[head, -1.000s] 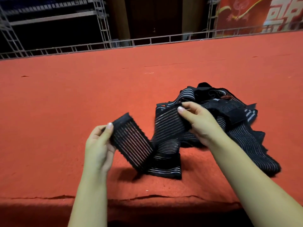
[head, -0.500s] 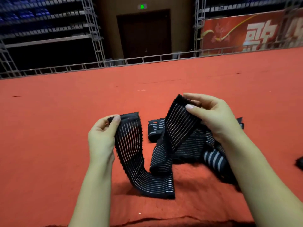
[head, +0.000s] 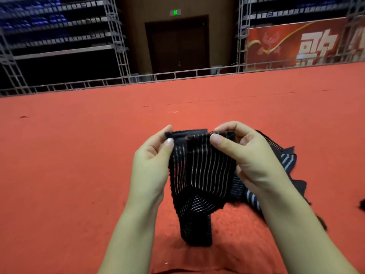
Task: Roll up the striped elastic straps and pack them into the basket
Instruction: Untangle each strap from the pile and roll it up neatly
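A black elastic strap with thin pale stripes [head: 205, 171] hangs folded between my two hands above the red carpet. My left hand [head: 152, 167] pinches its top left corner between thumb and fingers. My right hand [head: 245, 157] pinches the top edge on the right side, fingers curled over it. The strap's lower loop droops down to the carpet. Behind my right wrist lies a heap of more striped straps [head: 286, 161], partly hidden by my forearm. No basket is in view.
The red carpet [head: 79, 155] spreads wide to the left and far ahead. A metal truss rail [head: 177, 76] runs along its far edge, with scaffolding, a dark door and a red banner behind. A dark scrap [head: 362, 203] shows at the right edge.
My hands have come together from about a strap's width apart, folding the strap's two ends against each other and lifting it higher. The camera has tilted upward.
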{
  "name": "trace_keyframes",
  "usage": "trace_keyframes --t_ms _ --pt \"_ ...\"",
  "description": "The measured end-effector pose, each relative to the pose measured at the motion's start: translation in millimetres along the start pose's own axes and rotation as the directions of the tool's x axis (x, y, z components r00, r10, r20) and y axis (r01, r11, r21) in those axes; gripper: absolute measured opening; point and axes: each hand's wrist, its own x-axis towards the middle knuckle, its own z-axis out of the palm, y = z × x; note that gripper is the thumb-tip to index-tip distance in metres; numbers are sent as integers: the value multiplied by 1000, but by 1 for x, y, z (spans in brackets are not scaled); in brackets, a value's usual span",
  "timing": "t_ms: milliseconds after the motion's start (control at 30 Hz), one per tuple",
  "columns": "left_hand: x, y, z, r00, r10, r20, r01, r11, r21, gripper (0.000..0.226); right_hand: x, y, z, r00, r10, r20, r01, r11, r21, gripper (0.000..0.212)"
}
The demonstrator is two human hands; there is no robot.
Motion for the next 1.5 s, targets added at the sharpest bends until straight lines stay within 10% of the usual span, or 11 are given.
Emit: trace_keyframes --t_ms 767,1500 --pt "-39 0 11 972 -8 234 52 982 -182 21 -19 19 -6 982 -132 -137 110 981 -157 14" --pt "-33 1 13 989 126 76 -107 970 -217 22 -25 23 -1 917 -344 -202 259 899 -354 8"
